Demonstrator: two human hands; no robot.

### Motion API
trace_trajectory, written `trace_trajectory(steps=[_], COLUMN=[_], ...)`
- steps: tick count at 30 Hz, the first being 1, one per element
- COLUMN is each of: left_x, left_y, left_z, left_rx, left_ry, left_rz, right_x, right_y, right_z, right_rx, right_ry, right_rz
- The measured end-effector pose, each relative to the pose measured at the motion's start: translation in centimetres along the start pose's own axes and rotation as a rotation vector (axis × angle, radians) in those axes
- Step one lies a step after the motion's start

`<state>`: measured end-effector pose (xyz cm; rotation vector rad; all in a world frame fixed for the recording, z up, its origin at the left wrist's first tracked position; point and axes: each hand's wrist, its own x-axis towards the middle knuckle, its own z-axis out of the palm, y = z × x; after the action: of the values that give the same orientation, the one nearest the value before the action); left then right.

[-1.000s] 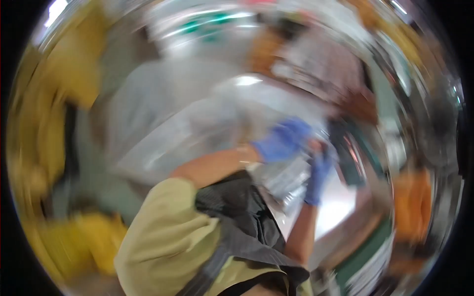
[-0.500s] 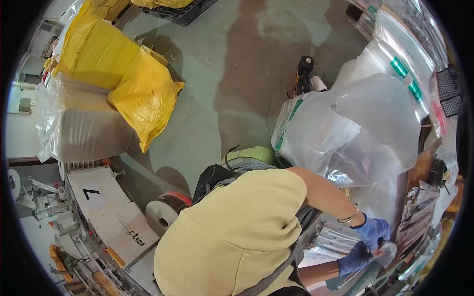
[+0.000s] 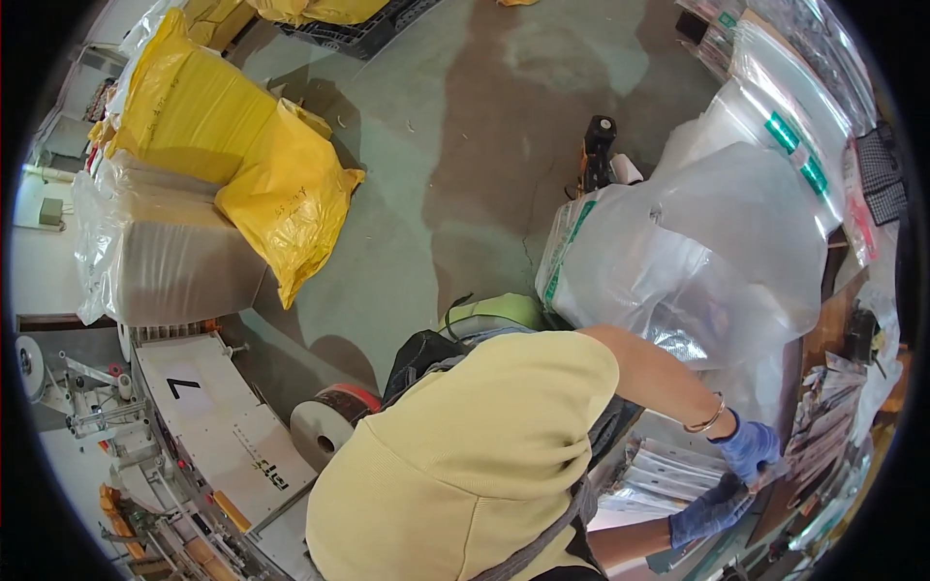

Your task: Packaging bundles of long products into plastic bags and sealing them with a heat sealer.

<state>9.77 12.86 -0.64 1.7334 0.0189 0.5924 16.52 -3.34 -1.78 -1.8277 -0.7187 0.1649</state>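
Note:
My left hand [image 3: 752, 449], gloved in blue with a bracelet on the wrist, reaches down at the lower right. Just below it is my right hand [image 3: 707, 511], in a darker-looking blue glove. Their fingers meet around a thin clear piece of plastic [image 3: 772, 473], which both seem to pinch; its exact kind is too small to make out. Beside the wrists lies a row of flat plastic-wrapped packets [image 3: 664, 478]. More flat packets [image 3: 823, 426] are stacked upright to the right of my left hand.
Large clear plastic bags [image 3: 697, 252] bulge above my left arm. At left, yellow sacks [image 3: 291, 198] rest on a plastic-wrapped block [image 3: 179, 261], above a white machine [image 3: 218, 412]. A large roll [image 3: 325, 429] sits beside my yellow top. A black-and-orange tool [image 3: 597, 155] stands behind the bags.
Both hands have shifted slightly to the right, toward the upright packets. The clear plastic, which showed as a rounded sheet below the fingers, is now mostly covered by them.

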Motion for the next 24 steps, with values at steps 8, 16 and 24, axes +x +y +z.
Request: trace_trajectory(steps=[8, 16, 24], left_x=[0.3, 6.0, -2.6], left_y=[-0.8, -5.8, 1.0], left_z=[1.4, 0.1, -2.7], left_rx=[-0.07, 0.358, 0.277], left_ry=[-0.029, 0.417, 0.11], left_rz=[0.09, 0.35, 0.323], right_x=[0.5, -0.4, -2.6], right_y=[-2.1, 1.8, -6.2], right_z=[1.3, -3.3, 5.9], right_rx=[1.041, -0.58, -0.029], right_ry=[-0.01, 0.141, 0.214], right_rz=[0.373, -0.715, -0.03])
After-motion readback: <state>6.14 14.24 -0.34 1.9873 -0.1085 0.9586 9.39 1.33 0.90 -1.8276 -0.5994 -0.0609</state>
